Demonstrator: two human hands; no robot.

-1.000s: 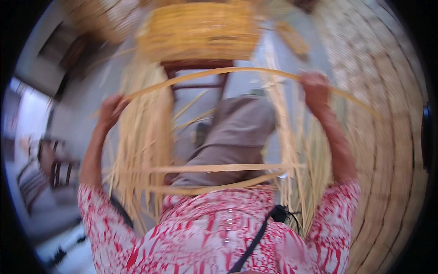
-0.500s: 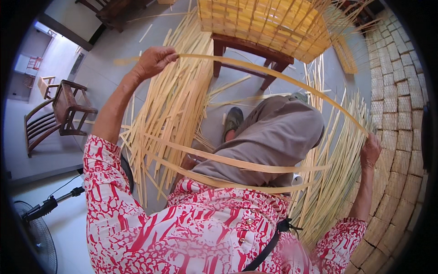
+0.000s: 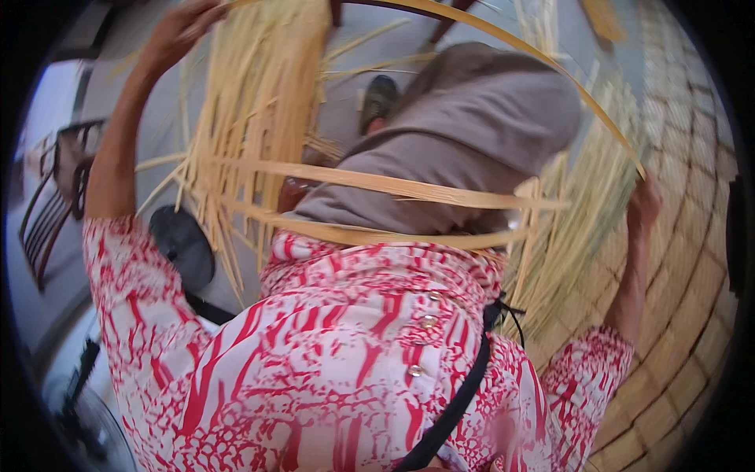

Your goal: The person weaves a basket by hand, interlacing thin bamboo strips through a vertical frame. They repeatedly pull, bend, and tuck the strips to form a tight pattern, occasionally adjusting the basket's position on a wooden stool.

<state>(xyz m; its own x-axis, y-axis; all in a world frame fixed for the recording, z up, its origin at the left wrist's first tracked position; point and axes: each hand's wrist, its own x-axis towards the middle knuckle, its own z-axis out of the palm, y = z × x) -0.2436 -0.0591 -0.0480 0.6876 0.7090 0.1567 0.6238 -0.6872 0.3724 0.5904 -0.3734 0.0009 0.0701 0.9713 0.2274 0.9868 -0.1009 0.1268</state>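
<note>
trousers (image 3: pixel 464 141): matt cloth, creased. across trousers, two flat strips (image 3: pixel 393 185): smooth, wood-like, low sheen. arching beyond trousers, bent strip (image 3: pixel 519 45): smooth, woody. left of trousers, slat heap (image 3: pixel 259 86): dry-looking, fibrous. nearer than trousers, shirt (image 3: pixel 330 338): cloth, shiny buttons (image 3: pixel 429 322).

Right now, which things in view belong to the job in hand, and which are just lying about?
Job in hand:
- bowed strip, held by left hand and right hand
- probably also lap strips, left pile, right pile

Apparently just lying about:
- chair
- fan, blurred
</note>
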